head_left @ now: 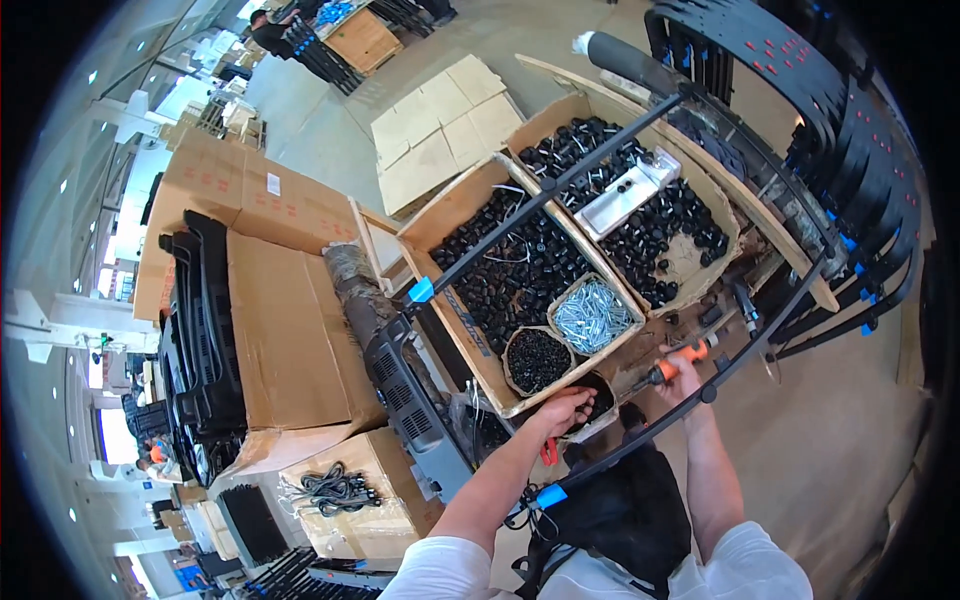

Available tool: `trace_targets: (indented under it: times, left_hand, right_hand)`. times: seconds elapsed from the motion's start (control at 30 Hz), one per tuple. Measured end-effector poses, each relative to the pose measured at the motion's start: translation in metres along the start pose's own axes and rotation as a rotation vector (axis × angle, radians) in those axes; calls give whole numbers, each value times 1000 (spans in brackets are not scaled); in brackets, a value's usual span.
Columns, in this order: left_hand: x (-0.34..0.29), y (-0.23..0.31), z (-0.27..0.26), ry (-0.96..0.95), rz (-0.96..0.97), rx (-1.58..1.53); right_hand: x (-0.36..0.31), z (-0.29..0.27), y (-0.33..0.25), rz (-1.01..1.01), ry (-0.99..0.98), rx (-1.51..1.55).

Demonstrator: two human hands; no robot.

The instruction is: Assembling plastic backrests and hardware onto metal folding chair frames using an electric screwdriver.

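My right hand (682, 380) is wrapped around an orange and black power screwdriver (690, 353), its bit pointing left. My left hand (567, 411) has its fingers drawn together at a small dark round container (601, 402); whatever is in them is too small to make out. A black tubular frame (604, 142) with blue tape lies across the workbench, its near bar passing in front of my right forearm. Behind my left hand, a wooden bin (470, 365) holds black plastic caps (510, 265), a tub of small black screws (538, 362) and a tub of silver screws (594, 317).
Another bin of black parts (700, 215) carries a silver metal block (628, 195). Large cardboard boxes (285, 330) stand at the left, with black cables (340, 490) on one. Black curved frames (850, 180) are stacked at the right. A person (270, 35) stands far off.
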State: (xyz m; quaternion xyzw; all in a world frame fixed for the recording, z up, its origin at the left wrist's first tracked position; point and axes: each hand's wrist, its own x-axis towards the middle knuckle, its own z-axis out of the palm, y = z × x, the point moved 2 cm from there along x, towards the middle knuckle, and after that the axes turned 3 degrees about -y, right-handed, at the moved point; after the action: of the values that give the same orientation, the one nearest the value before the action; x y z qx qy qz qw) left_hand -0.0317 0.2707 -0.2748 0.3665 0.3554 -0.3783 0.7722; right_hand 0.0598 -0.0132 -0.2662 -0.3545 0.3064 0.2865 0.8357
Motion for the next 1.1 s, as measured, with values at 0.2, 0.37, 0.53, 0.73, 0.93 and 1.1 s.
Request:
trace_targets:
  times: [0.2,0.37,0.53,0.73,0.93,1.1]
  left_hand:
    - [-29,18,18,-288,-110,-320]
    - [-68,23,46,-307,173,-164]
    - [-105,16,48,-363,333,-185]
    - [-157,-6,73,-130,543,-382]
    - [-200,-34,93,2,726,-734]
    - [-232,-54,70,80,899,-1069]
  right_hand:
    - [-100,-31,24,11,21,69]
    - [-196,-37,22,-158,33,-226]
    - [-278,47,-39,-593,-296,-861]
    - [-242,130,-56,-648,-499,-1054]
    - [-225,205,-21,-588,-896,-893]
    - [-225,250,22,-510,-1111,-960]
